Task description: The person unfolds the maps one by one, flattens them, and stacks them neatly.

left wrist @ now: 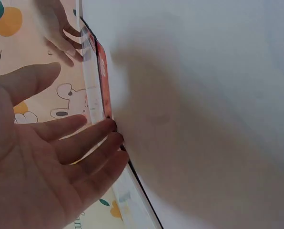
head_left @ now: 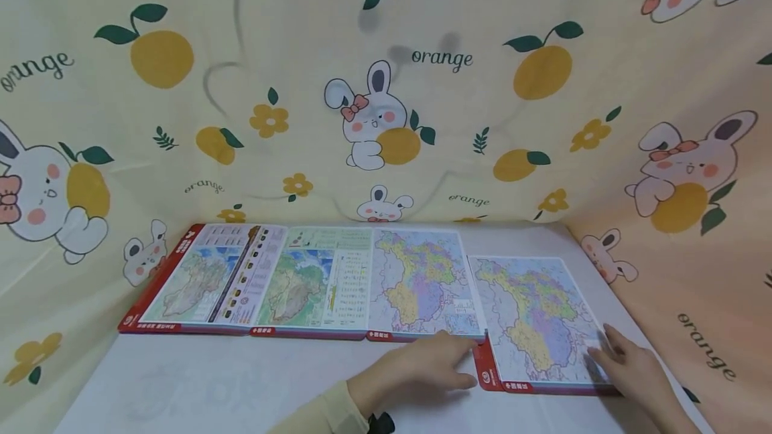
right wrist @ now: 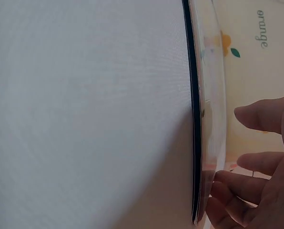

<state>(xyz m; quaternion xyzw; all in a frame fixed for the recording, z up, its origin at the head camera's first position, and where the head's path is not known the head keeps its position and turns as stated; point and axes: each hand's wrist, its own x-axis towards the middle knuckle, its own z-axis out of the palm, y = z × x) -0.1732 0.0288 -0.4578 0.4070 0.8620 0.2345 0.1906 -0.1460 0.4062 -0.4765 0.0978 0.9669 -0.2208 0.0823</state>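
Four printed maps with red lower corners lie on the white table. Three stand edge to edge or overlapping in a row: the left map (head_left: 199, 286), the green middle map (head_left: 298, 286) and a pastel political map (head_left: 416, 280). A matching right-hand map (head_left: 531, 313) sits lower, beside the row, with a red strip (head_left: 487, 366) at its left. My left hand (head_left: 419, 364) rests its extended fingers at the political map's lower right corner. My right hand (head_left: 636, 367) touches the right-hand map near its lower right edge, fingers relaxed.
A cream cloth (head_left: 458, 106) printed with rabbits, oranges and flowers rises behind the table and along both sides. The white table (head_left: 199, 380) shows in front of the maps. A dark band (head_left: 381, 423) sits at my left wrist below a pale sleeve (head_left: 328, 414).
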